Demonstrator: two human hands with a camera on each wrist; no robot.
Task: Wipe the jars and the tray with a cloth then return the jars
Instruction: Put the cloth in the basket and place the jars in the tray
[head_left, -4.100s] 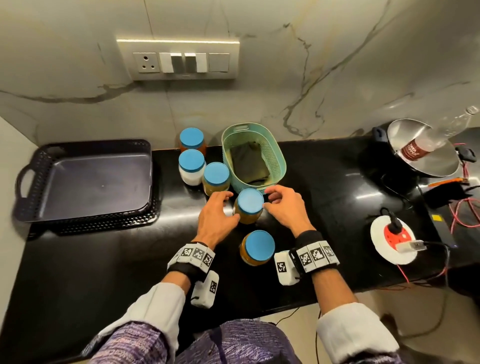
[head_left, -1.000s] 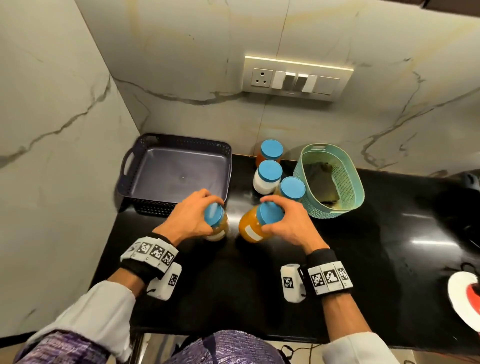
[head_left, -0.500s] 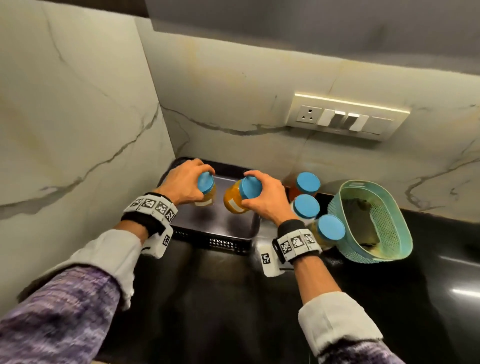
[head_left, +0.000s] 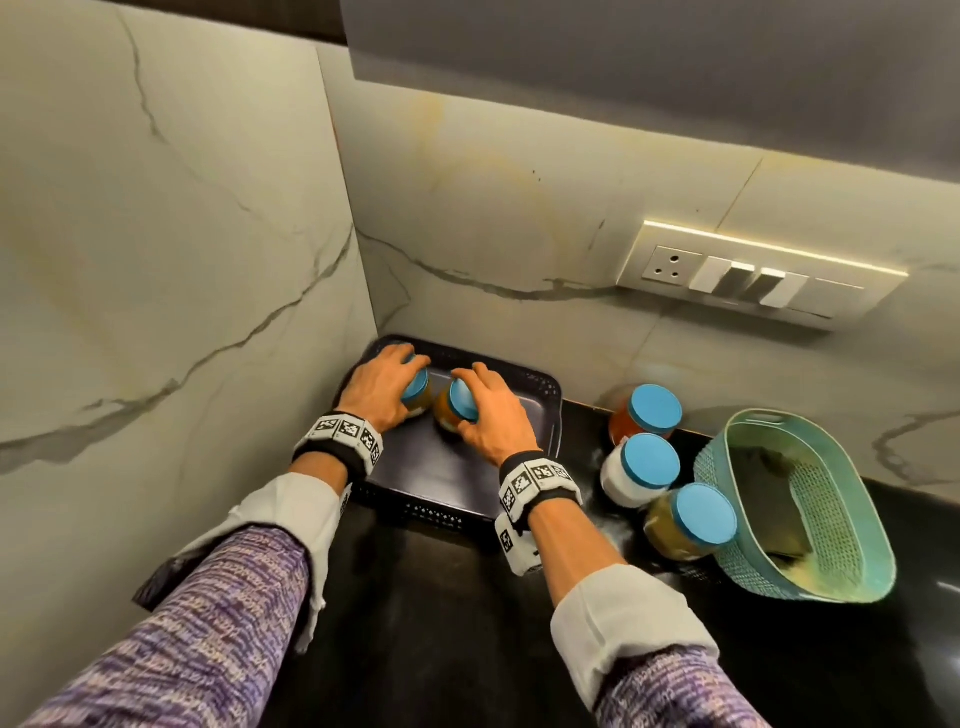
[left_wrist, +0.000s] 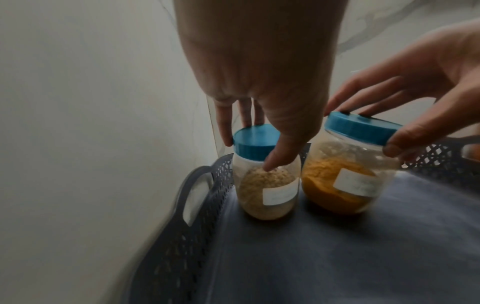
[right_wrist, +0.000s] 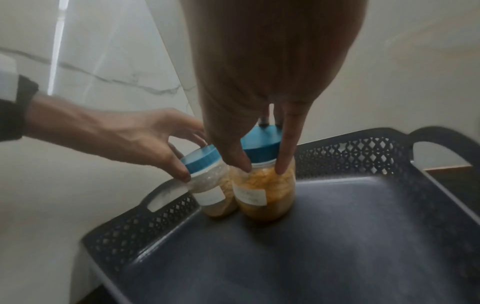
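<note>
1. Pale-grain jar (left_wrist: 265, 181) and orange-powder jar (left_wrist: 345, 181), frame centre, touching in the tray (left_wrist: 197, 226) corner.
2. Left hand (head_left: 382, 392) and right hand (head_left: 491, 410) each grip a lid; a careless release could topple both.
3. Three jars (head_left: 641, 470) wait on the table (head_left: 467, 623).

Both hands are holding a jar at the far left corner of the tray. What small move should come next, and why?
Probably lower both jars fully and let go. The left hand grips the pale-grain jar and the right hand the orange-powder jar, both tilted, at or just above the tray floor. Three jars wait on the counter.
</note>
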